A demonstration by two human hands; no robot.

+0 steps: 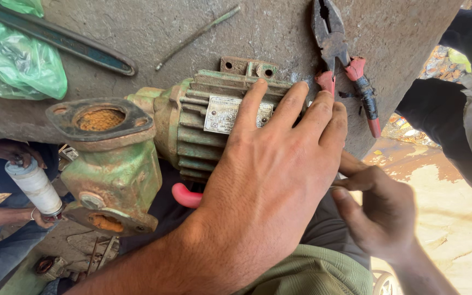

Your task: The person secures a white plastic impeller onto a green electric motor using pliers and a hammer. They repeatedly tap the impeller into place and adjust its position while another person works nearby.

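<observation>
A worn green pump motor (184, 128) with a rusty flange (100, 121) and a small metal nameplate (220, 113) lies against a concrete slab (279, 27), over my lap. My left hand (271, 175) lies over its finned housing, fingers spread and curled on top. My right hand (381, 210) sits at the motor's right end, fingers curled with thumb and forefinger pinched; what they touch is hidden behind my left hand. A pink handle (186, 196) pokes out under the motor.
Red-handled pliers (341, 54), a thin rod (198, 34), a long flat metal tool (64, 39) and a green plastic bag (20, 63) lie on the slab. At left, another person's hands hold a white cylinder (35, 187). Dark-trousered legs (443, 117) stand at right.
</observation>
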